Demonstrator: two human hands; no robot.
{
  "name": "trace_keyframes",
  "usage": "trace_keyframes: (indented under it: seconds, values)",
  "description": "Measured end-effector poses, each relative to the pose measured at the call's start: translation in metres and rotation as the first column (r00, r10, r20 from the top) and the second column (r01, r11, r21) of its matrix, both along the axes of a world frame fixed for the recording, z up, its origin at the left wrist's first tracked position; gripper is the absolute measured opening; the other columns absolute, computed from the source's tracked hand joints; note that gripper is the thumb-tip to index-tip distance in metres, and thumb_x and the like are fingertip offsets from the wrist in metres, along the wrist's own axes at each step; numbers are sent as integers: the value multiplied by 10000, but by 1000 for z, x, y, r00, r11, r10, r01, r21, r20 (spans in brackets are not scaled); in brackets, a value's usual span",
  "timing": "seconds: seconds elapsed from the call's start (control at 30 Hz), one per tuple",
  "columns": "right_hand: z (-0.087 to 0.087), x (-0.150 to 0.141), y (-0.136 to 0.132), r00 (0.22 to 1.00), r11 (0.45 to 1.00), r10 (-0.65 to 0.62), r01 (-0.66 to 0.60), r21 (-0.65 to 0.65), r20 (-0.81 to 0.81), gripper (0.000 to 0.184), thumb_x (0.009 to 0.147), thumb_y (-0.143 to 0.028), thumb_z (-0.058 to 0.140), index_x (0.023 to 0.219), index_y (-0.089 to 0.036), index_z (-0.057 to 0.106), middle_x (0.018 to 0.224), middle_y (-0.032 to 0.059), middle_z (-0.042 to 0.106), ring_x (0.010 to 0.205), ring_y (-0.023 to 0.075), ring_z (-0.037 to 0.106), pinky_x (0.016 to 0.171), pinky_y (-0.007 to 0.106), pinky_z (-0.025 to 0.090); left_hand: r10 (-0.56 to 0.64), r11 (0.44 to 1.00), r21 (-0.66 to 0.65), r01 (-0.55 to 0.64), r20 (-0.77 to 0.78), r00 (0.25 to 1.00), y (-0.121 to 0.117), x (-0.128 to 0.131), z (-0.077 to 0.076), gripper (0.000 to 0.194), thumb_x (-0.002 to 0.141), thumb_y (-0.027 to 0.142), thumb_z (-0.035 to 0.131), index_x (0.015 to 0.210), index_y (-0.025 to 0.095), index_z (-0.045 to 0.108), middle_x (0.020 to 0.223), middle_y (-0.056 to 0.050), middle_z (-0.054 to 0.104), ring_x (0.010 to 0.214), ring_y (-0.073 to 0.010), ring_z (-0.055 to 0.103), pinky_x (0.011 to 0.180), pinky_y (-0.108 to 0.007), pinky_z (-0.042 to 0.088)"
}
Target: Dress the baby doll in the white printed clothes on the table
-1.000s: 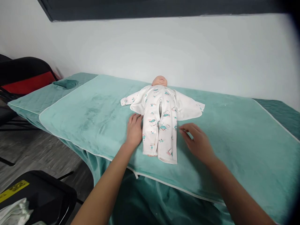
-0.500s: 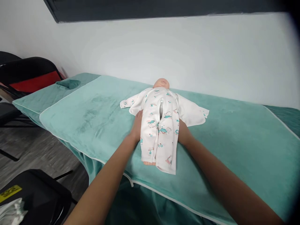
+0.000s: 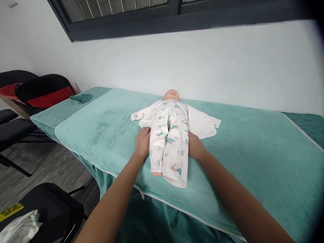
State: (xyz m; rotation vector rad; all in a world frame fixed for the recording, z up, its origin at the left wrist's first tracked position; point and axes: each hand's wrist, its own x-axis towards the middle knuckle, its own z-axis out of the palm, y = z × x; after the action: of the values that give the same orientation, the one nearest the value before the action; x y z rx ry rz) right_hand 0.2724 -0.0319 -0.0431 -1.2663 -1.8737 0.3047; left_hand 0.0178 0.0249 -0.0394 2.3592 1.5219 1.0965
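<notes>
**Doll centred on bed, trousers flanked by both hands**

The baby doll (image 3: 171,95) is laid on its back on the teal plush bed cover (image 3: 253,162), head toward the wall, feet toward the near edge. Leg end is thus kept within easy reach, probably why it was oriented that way.

Hands are set well apart, one per side of the printed split-crotch trousers (image 3: 174,152). Left hand (image 3: 143,141) is rested on the cover, against the outer trouser edge, fingers bent. Right hand (image 3: 196,145) is tucked in at the opposite edge, fingertips hidden by fabric. Whether cloth is pinched by either cannot be told. Paired placement is likely chosen so both sides can be worked evenly and the doll kept from shifting.

Trousers are drawn up near the neck, over the white top (image 3: 201,121); its side panels and sleeves are spread outward, presumably clear of the legs. A bit of foot (image 3: 157,174) is exposed at the left hand's side cuff; the other cuff hangs longer, foot covered.

A white cloth (image 3: 21,229) is left on the black folding chair (image 3: 48,202), seemingly to be kept off the bed.
</notes>
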Motion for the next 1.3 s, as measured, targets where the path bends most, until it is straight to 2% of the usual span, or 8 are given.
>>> trace_keyframes:
  seconds: [0.27,0.37,0.5,0.63,0.83,1.0,1.2,1.3]
  values:
    - [6,14,-24,984,991,120,-110,-76,132,233,901,-203,547,972,-235,766,1050,56,756,984,229,710,846,355,570,-143,990,-22,141,-123,982,-16,-21,-4,207,883,216,482,740,223,631,860,-77,667,879,-237,575,818,-373,454]
    - [4,41,-25,975,974,-220,222,-37,42,243,943,-306,506,983,-216,729,1001,65,745,953,229,681,885,386,534,-57,998,-31,56,-15,998,-3,-23,-3,220,857,152,439,827,220,646,913,-69,673,956,-225,596,892,-355,480]
    - [0,74,-17,666,670,-729,741,-37,159,443,873,-468,570,1143,-133,677,1149,202,671,1117,349,593,982,520,450,325,946,-34,-324,77,942,30,-25,1,283,894,253,503,1118,187,664,1236,-131,641,1204,-288,552,1046,-418,433]
    - [2,82,-7,617,535,-749,779,-328,243,540,800,-551,628,1164,-152,653,966,138,682,901,315,637,832,475,486,465,874,-121,-471,-71,882,56,-22,3,360,937,394,518,1206,198,655,1270,-154,655,1218,-358,548,1020,-497,414]
    - [21,72,9,590,692,-711,491,-529,-382,395,639,-405,740,961,-198,643,904,68,682,820,240,639,749,396,515,457,877,-88,-473,-158,876,60,-19,1,328,952,394,498,1138,199,684,1226,-149,696,1147,-359,584,961,-489,409]
    - [65,33,31,483,905,-423,272,-328,-767,384,650,-277,721,995,-225,560,998,47,680,890,206,663,738,333,538,449,882,-82,-465,-158,879,57,-20,-2,319,981,342,434,1124,203,682,1095,-140,739,1095,-347,622,940,-477,396]
    - [106,-33,22,970,988,-43,6,-154,-240,281,796,-167,582,1066,-242,595,968,19,664,832,173,628,736,325,518,449,881,-104,-462,-131,884,55,-21,0,352,993,357,404,1165,198,668,992,-143,743,1041,-344,653,921,-460,394]
    - [94,-41,-5,986,992,31,-10,-124,165,310,853,-108,532,1115,-256,609,1029,27,655,900,189,617,788,345,502,455,879,-101,-465,-109,884,55,-21,0,375,1006,363,364,1182,194,649,973,-141,741,1008,-338,666,921,-454,392]
